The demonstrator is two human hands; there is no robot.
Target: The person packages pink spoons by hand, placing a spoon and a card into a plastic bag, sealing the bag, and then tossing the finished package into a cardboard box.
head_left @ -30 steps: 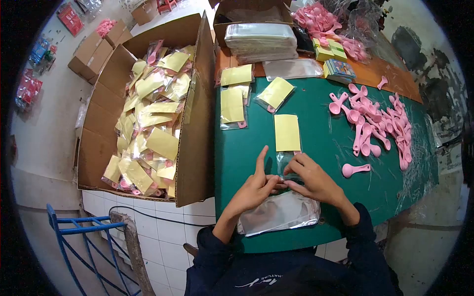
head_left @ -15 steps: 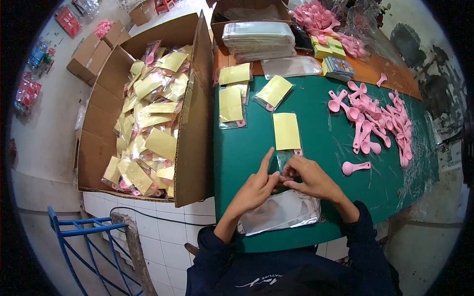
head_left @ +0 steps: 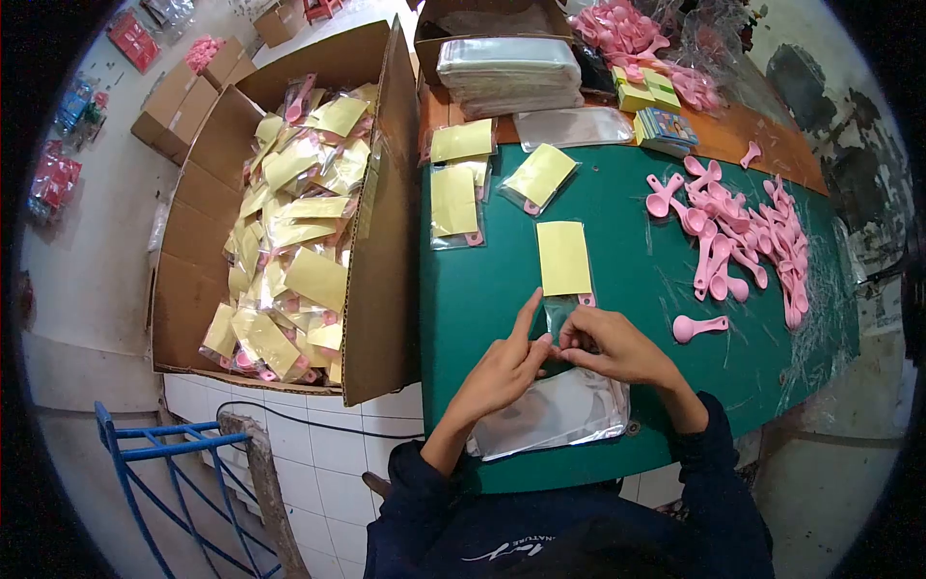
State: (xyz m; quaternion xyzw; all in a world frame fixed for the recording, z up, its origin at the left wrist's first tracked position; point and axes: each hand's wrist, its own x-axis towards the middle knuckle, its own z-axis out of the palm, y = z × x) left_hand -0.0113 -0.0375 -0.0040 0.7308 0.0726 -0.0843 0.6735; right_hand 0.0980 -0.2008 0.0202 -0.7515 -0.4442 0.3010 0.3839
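My left hand [head_left: 503, 365] and my right hand [head_left: 610, 345] meet on the near end of a clear packet [head_left: 562, 307] that holds a yellow card [head_left: 563, 257] and a pink spoon. Both hands pinch the packet's open end against the green table [head_left: 627, 289]. The left index finger points up along the packet's left side. Under my wrists lies a stack of empty clear bags [head_left: 555, 415]. One loose pink spoon [head_left: 696, 327] lies just right of my right hand.
A pile of pink spoons [head_left: 743, 241] covers the table's right side. Three filled packets [head_left: 453, 198] lie at the far left of the table. An open cardboard box [head_left: 289, 203] full of packets stands left. Stacked bags [head_left: 506, 72] and a blue frame [head_left: 164, 473] are nearby.
Both hands have slid slightly along the packet's near end while keeping hold of it. The packet and card have stayed in place.
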